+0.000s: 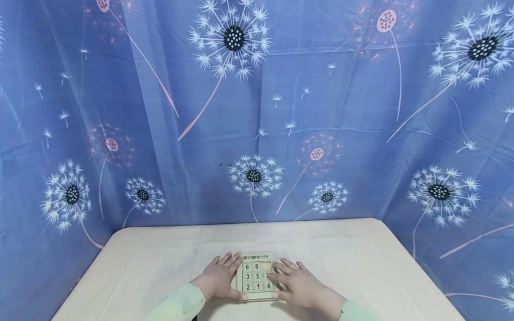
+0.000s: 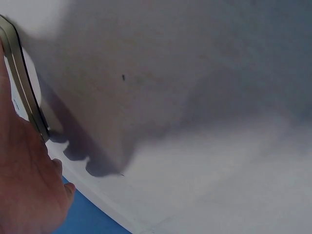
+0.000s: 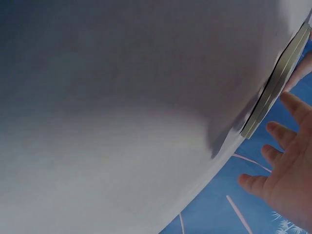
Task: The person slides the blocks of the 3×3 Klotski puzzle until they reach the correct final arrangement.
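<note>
A pale sliding number puzzle (image 1: pixel 258 295) lies flat on the table, with printed characters along its top edge. Tiles reading 6, 8, 3, 5, 2, 1 and 4 show, and the top right slot is vacant. My left hand (image 1: pixel 218 277) rests along the puzzle's left side, fingers stretched toward the top corner and thumb at the bottom corner. From the right, my right hand (image 1: pixel 299 285) reaches over; one fingertip touches the middle right tile, hiding its number, and the thumb is by the lower right corner. The left wrist view shows the puzzle's side edge (image 2: pixel 23 80) beside the palm.
A cream-coloured table (image 1: pixel 168 249) spreads around the puzzle. Behind it and on both sides hangs a blue curtain (image 1: pixel 257 111) with a dandelion print. A small dark object shows at the bottom edge beside the left sleeve (image 1: pixel 180 303).
</note>
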Demonstrator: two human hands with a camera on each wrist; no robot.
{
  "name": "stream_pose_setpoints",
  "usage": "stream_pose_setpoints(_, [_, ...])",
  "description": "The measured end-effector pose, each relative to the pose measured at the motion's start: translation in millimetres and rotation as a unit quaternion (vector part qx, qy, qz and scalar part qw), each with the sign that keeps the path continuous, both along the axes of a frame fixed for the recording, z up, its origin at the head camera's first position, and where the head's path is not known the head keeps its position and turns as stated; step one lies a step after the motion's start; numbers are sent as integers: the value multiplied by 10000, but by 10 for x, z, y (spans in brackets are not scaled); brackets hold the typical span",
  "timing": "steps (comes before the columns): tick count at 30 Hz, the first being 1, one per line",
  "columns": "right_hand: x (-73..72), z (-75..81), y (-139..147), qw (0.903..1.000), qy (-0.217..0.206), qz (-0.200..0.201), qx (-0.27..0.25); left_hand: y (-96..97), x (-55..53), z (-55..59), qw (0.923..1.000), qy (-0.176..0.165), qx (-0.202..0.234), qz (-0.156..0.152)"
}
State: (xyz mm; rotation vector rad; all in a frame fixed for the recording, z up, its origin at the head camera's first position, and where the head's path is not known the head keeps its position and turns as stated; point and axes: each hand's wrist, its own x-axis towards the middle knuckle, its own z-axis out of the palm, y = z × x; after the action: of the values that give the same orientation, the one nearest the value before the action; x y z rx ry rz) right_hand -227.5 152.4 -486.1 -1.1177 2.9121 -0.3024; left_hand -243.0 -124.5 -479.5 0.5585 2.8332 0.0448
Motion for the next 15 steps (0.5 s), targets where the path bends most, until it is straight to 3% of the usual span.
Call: stream_pose_setpoints(15, [86,-3,-22,9999,83,-145,-29,19,-8,16,9999,-79,-74,56])
